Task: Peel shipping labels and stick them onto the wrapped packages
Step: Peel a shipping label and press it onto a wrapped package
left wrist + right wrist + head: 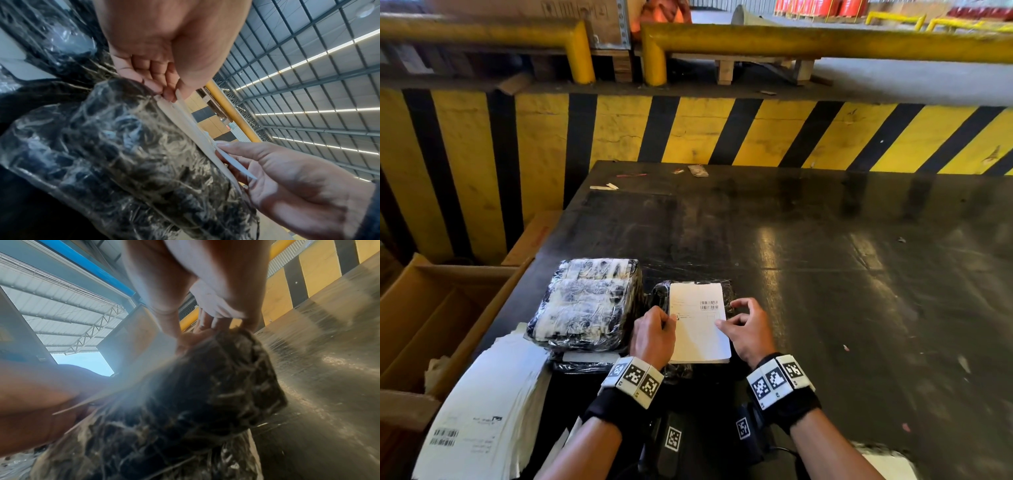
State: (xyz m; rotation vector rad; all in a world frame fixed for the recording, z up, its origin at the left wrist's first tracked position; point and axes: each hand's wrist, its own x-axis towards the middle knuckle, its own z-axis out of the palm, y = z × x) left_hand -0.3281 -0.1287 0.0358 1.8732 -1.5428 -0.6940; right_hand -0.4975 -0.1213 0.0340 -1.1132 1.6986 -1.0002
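Two hands: left hand (654,337) is pinching the shipping label (698,325) at its left edge; right hand (744,329) is nipping the right edge.
Label position: lying over the black wrapped package (115,162) on the bench (825,257).
Risk: uneven pulling is likely creasing or skewing it.

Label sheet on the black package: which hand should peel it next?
Probably the right hand. Its fingertips already touch a lifted white edge of the label, while the left hand pinches the opposite edge, steadying it on the package.
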